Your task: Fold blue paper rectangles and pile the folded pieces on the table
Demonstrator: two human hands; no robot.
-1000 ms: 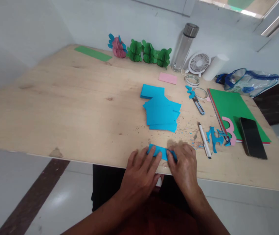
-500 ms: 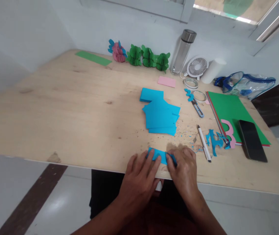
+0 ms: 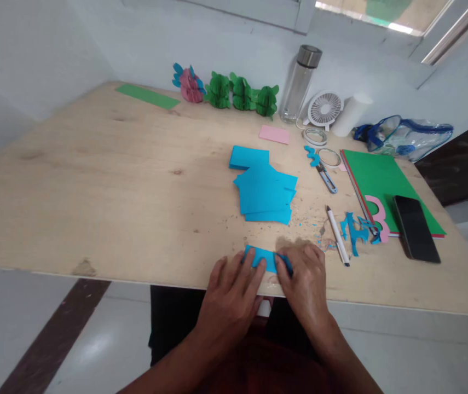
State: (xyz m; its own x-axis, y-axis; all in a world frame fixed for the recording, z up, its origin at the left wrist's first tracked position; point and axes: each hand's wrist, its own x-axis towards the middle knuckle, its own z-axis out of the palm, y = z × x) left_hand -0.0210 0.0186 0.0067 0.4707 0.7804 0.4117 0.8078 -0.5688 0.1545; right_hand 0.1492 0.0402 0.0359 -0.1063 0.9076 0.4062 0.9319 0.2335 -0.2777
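A narrow blue paper strip (image 3: pixel 265 260) lies at the table's front edge under both hands. My left hand (image 3: pixel 234 284) rests on its left part with the fingers spread. My right hand (image 3: pixel 304 273) grips the right end, thumb and fingers pressed together around a raised or folded part. Just beyond the hands is a loose pile of blue papers (image 3: pixel 262 191), with a small blue stack (image 3: pixel 250 157) at its back left. Small paper bits are scattered between the pile and my right hand.
To the right are a white pen (image 3: pixel 338 236), blue scraps (image 3: pixel 354 232), a cutter (image 3: pixel 326 178), green sheets (image 3: pixel 385 180) and a phone (image 3: pixel 416 229). Along the wall stand green paper shapes (image 3: pixel 242 93), a bottle (image 3: pixel 299 85), a fan (image 3: pixel 324 109) and a clear bag (image 3: pixel 410 137).
The view has shifted slightly, so the table items appear a little further left and up. Both hands keep nearly the same place on the blue strip.
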